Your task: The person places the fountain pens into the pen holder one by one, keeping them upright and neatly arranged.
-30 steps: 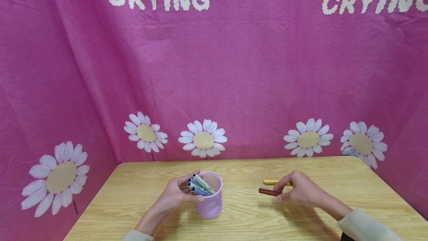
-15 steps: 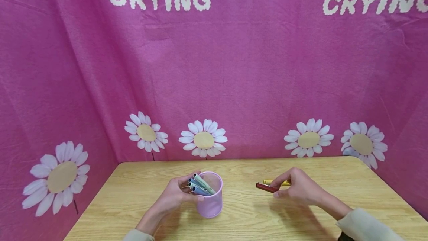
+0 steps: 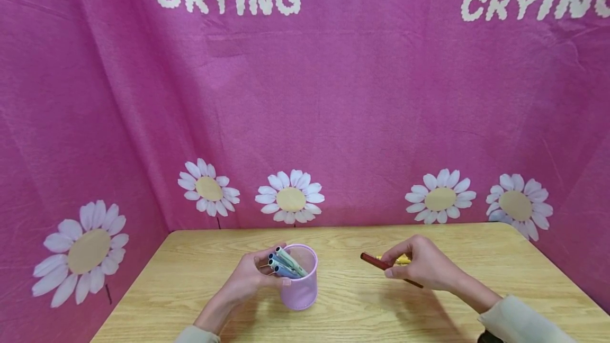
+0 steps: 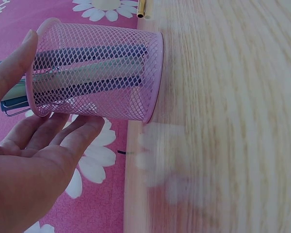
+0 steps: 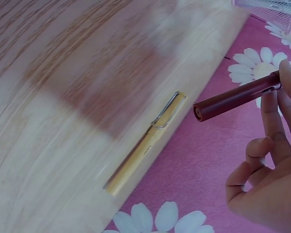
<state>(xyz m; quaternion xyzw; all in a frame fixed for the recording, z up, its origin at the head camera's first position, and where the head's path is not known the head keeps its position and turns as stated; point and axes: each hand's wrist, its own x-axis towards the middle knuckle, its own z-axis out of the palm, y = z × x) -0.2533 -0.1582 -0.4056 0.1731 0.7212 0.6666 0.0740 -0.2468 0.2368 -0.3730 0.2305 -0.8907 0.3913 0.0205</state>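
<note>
My left hand point(image 3: 249, 278) holds a pink mesh pen cup point(image 3: 301, 294) upright on the table, thumb at the near side of the rim and fingers round the far side. Several pens point(image 3: 292, 264) in blue and pale green lean in the cup toward that hand. My right hand point(image 3: 427, 266) pinches a dark red pen point(image 3: 373, 260) between thumb and fingers, tilted above the table. Under and behind it lies a yellow pen point(image 5: 141, 148) with a wire clip, partly hidden by the hand in the head view.
The light wooden table point(image 3: 229, 242) has rounded back corners. A pink cloth point(image 3: 352, 120) printed with daisies and white lettering hangs behind it and along both sides.
My right hand has lifted the dark red pen off the table, and its left end has swung up and slightly left. The left hand and cup have stayed put.
</note>
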